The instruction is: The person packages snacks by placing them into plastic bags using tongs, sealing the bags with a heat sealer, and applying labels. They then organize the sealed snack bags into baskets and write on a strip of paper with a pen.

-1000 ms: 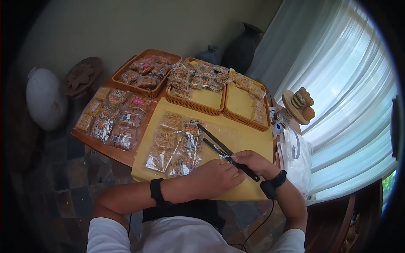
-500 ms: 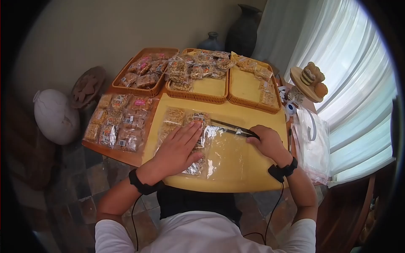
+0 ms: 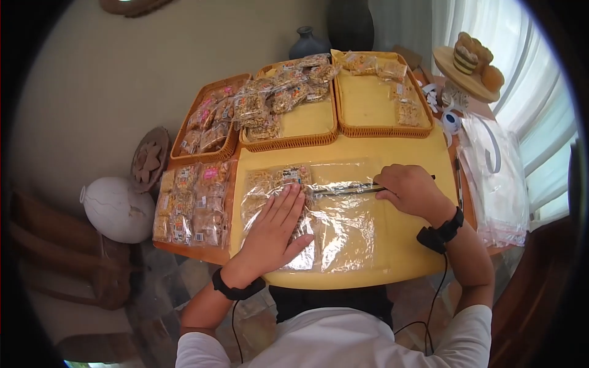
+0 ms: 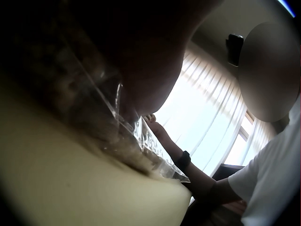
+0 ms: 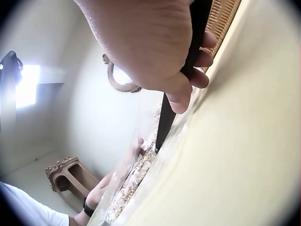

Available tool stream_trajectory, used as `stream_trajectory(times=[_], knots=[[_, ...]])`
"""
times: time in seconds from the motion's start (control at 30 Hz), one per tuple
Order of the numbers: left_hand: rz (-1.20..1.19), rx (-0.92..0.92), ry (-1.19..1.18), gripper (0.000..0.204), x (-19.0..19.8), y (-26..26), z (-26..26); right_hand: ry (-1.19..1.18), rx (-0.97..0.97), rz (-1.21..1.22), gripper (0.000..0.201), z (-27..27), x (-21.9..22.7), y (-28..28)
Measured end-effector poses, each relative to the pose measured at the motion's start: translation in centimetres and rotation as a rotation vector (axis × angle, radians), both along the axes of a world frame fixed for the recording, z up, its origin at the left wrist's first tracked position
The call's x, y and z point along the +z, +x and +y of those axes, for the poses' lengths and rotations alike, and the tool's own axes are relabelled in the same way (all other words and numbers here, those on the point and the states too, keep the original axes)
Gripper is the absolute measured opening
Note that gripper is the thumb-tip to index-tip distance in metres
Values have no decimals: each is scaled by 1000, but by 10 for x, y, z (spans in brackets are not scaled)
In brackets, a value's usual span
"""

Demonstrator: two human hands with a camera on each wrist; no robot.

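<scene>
On the yellow table mat lies a large clear plastic bag (image 3: 353,245) with several wrapped crispy snack cakes (image 3: 257,184) in its left half. My left hand (image 3: 273,236) rests flat over the packs, fingers straight and thumb spread. In my right hand (image 3: 405,190) is a long, thin black two-armed tool (image 3: 343,189), its arms reaching left across the bag's loose part toward the packs. The right wrist view shows fingers and thumb curled round the black tool (image 5: 165,120). Mostly dark in the left wrist view, the left hand is over the bag's shiny edge (image 4: 150,146).
Behind the mat stand a left basket (image 3: 205,154), a middle basket (image 3: 294,142) and a right basket (image 3: 383,130) holding snack packs. Another filled bag (image 3: 193,205) lies at the left. Clear plastic bags (image 3: 494,184) are stacked at the right, near a wooden stand (image 3: 469,73).
Both hands were together at the black tool. The left hand has moved left onto the packs; the right has moved right, holding the tool across the bag. The head view has shifted.
</scene>
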State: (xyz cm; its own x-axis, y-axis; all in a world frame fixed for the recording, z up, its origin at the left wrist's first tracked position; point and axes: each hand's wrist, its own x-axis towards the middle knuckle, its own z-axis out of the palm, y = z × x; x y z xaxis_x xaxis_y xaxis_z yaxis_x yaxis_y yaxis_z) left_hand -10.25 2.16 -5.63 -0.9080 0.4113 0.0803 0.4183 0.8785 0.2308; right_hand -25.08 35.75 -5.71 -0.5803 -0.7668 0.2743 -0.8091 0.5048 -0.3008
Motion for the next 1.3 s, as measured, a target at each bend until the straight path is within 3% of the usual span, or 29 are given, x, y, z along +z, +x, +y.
stream_trajectory(times=[0.27, 0.37, 0.57, 0.87, 1.13, 1.3], knots=[[-75, -21, -26, 88, 5, -4, -2, 4, 6, -8, 28, 16, 0, -3], [-62, -31, -56, 91, 6, -4, -1, -31, -91, -27, 29, 31, -2, -12], [-51, -52, -15, 91, -1, -4, -3, -125, -2, -91, 30, 20, -12, -4], [-124, -79, 12, 94, 3, -10, -6, -24, 24, -64, 25, 19, -2, 2], [-61, -13, -55, 95, -7, -9, 0, -90, -140, -189, 34, 45, 6, -11], [-10, -5, -24, 95, -8, -20, 3, -124, -151, -122, 36, 15, -10, -1]])
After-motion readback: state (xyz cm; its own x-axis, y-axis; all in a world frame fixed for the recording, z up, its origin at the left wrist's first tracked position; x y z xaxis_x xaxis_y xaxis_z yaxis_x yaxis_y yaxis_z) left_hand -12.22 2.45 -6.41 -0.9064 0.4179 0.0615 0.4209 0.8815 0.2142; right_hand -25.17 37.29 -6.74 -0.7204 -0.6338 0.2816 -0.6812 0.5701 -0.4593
